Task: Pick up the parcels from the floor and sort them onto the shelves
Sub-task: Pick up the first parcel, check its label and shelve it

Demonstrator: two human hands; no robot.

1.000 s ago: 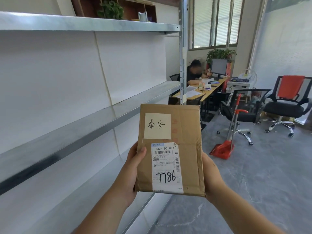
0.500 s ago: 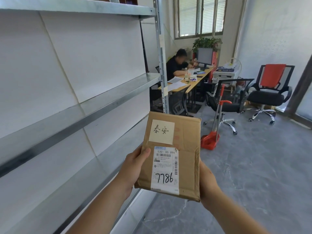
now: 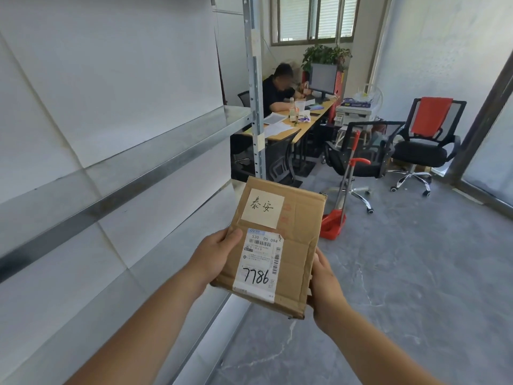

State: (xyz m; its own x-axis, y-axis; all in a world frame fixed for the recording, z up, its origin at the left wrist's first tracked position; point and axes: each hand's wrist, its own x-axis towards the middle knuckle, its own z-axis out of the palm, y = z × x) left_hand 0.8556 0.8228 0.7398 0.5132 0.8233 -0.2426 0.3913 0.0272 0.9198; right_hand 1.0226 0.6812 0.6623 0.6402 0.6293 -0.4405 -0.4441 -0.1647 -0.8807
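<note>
A flat brown cardboard parcel (image 3: 294,245) is held up in front of me, face towards the camera. It carries a cream note with handwritten characters and a white shipping label marked 7786. My left hand (image 3: 213,254) grips its left edge, thumb on the label. My right hand (image 3: 323,284) holds the right edge from behind. The metal shelves (image 3: 155,162) run along my left, and the parcel hangs just off their front edge, over the lower shelf (image 3: 177,262).
A grey shelf upright (image 3: 255,107) stands just beyond the parcel. A red dustpan with a long handle (image 3: 337,209) rests on the grey floor. Two black office chairs (image 3: 422,145) and a desk with a seated person (image 3: 277,93) lie further back.
The view has tilted down and swung right, so the top shelf has left the frame. The parcel has tilted slightly and sits lower against the shelves, still in both hands.
</note>
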